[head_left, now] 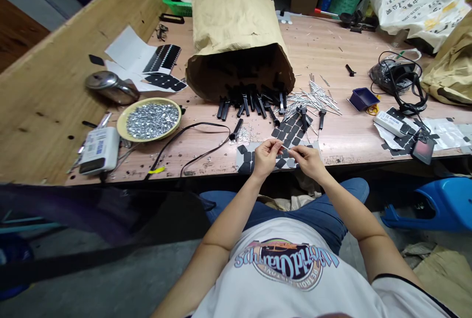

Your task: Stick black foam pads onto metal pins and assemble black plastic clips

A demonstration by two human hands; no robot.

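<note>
A thin pale metal rod (284, 147) spans the small gap between my two hands at the front edge of the table. The fingertips of my left hand (267, 158) are pinched on one end. At the other end my right hand (308, 159) pinches it too. Under and behind the hands lie black adhesive pads (288, 132) on backing sheets. Black plastic handle-like parts (303, 120) rest just beyond, some with metal rods sticking out. Another black part (236, 130) lies to the left, beside a scatter of tiny silver pieces (244, 135).
A paper sack (236, 18) spills black parts onto the table. Loose metal rods (313, 98) are heaped to its right. On the left stand a yellow bowl (124, 133) of small metal pieces and a white box (99, 148). A black cable (191, 126) crosses the table; a blue tray (363, 98) sits right.
</note>
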